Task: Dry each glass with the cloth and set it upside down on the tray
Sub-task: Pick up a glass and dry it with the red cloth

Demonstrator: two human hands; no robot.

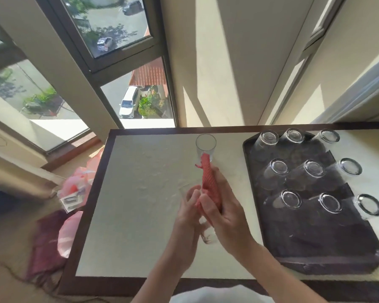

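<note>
Left hand: the left hand (188,206) is over the middle of the table, fingers curled round the held clear glass tumbler (206,236), which is blurred and mostly hidden between the two hands.
Right hand: the right hand (224,207) is pressed against the left, clamped on the red textured cloth (208,179); the cloth sticks up out of the fist.
Tumblers in hand: one.
Tumblers standing on the table: one upright clear glass tumbler (205,145), mouth up, near the far edge, just beyond the tip of the cloth.
Tumblers on the tray: nine inverted clear glass tumblers (313,169), bases up, in three rows of three.
Tray: one dark rectangular tray (315,243) on the right of the white dark-framed table (136,204); its near third is bare.
Floor, left: pink plastic bags (74,186).
</note>
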